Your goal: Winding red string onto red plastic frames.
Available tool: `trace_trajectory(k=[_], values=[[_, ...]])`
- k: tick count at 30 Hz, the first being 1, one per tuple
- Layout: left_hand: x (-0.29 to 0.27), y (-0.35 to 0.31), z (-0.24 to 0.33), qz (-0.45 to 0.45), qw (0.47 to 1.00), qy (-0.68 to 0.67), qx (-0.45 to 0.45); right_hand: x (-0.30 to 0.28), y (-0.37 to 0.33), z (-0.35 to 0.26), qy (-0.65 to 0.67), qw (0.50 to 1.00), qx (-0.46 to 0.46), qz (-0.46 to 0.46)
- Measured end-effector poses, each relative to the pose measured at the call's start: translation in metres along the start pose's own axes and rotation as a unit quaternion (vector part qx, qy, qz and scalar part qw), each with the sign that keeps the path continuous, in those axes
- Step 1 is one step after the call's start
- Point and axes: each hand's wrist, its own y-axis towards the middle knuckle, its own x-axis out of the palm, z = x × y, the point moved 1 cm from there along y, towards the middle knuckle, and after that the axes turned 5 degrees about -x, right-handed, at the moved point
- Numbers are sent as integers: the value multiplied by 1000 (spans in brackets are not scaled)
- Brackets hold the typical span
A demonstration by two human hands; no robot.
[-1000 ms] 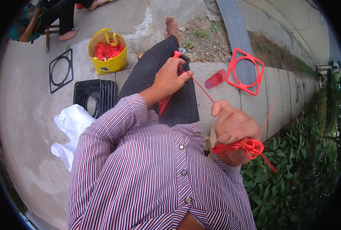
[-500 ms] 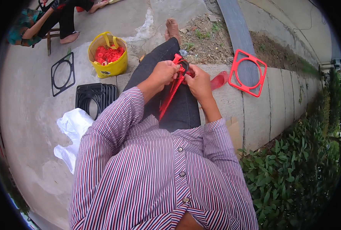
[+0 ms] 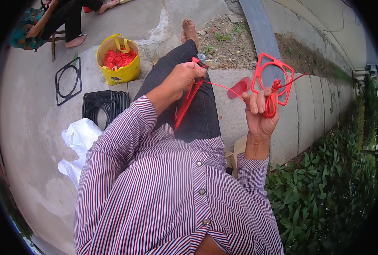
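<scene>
My left hand is closed over my lap, pinching the upper end of a red-and-black piece. A ridged red strip of it, seen edge-on and looking wrapped in cord, slants down between my thighs. Thin red cord runs taut from those fingers to my right hand, raised out to the right. A looped bundle of red cord is held against the fingers of that hand, with a loose end sticking out to the right. The rest of the piece is hidden behind my left hand.
Left of my legs are a yellow bucket of red cord, stacked black frames, a single black frame and white sheeting. At right lie a red frame and red slipper. Another person sits at upper left; shrubs stand lower right.
My right hand has swung out to the right from beside my left hand, drawing the red cord taut between them. My left hand stays nearly in place on the piece.
</scene>
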Motion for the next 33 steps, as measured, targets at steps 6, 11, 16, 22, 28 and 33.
trace_trajectory(k=[6,11,16,22,28,33], values=[[-4,18,-7,0,994,-11,-110,18,-69,-85,-90,995,5,34],[-4,25,-9,-14,992,9,-126,28,-118,-128,-196,978,-26,72],[-7,27,-15,-19,987,-5,-157,-35,-140,-117,-296,930,29,215],[-3,-8,-25,47,989,104,95,-90,-114,-26,-19,939,137,314],[41,-65,-2,-188,977,65,-76,-28,-54,61,-6,928,350,124],[15,-33,6,-44,992,8,121,-32,2,69,57,942,323,73]])
